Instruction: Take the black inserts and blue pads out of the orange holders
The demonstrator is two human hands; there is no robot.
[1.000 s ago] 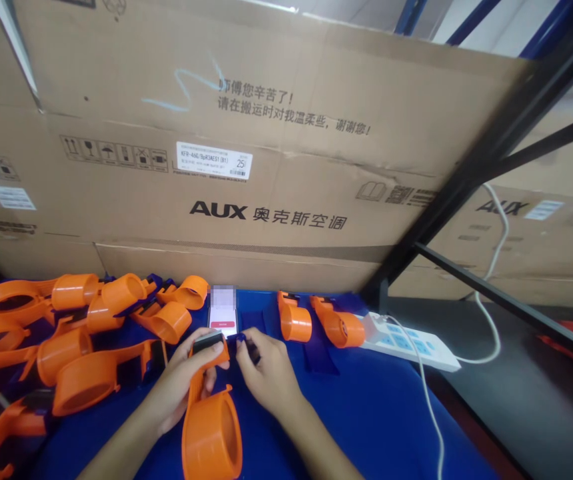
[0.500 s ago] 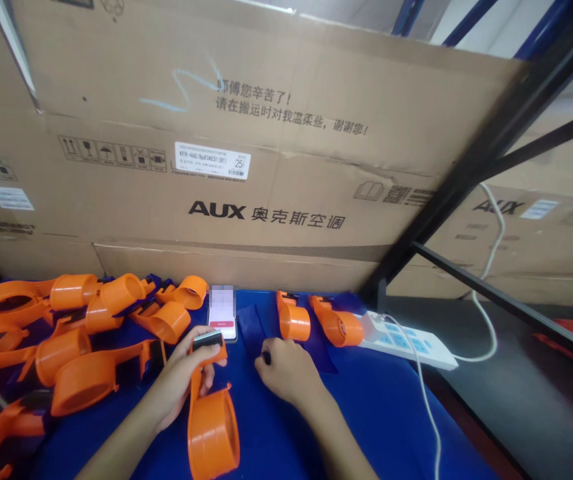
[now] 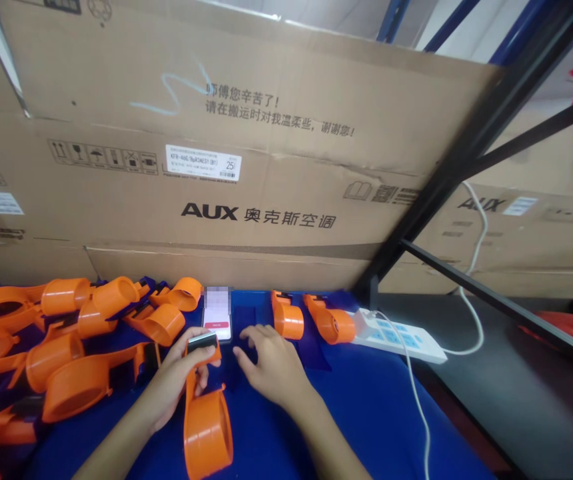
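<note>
My left hand (image 3: 179,367) is closed around the upper end of an orange plastic tape dispenser (image 3: 207,433). The thumb presses beside a dark strip with a shiny edge on that end, while the wide ring hangs toward me. To its right, my right hand (image 3: 274,363) hovers low over the blue work surface (image 3: 366,413), fingers apart and nothing visible in them. Just beyond its fingertips lies a dark blue flat piece (image 3: 244,321). Behind my left hand lies a phone (image 3: 217,327) with its screen lit.
Several more orange dispensers (image 3: 76,390) are heaped on the left. Two others (image 3: 289,323) lie beyond my right hand. A white power strip (image 3: 406,340) with a cable sits at the right, by a black metal frame (image 3: 429,177). Large cardboard boxes (image 3: 266,160) stand behind.
My right hand has gone from curled to spread fingers and moved slightly left. My left hand keeps its hold on the dispenser. The whole view has shifted a little.
</note>
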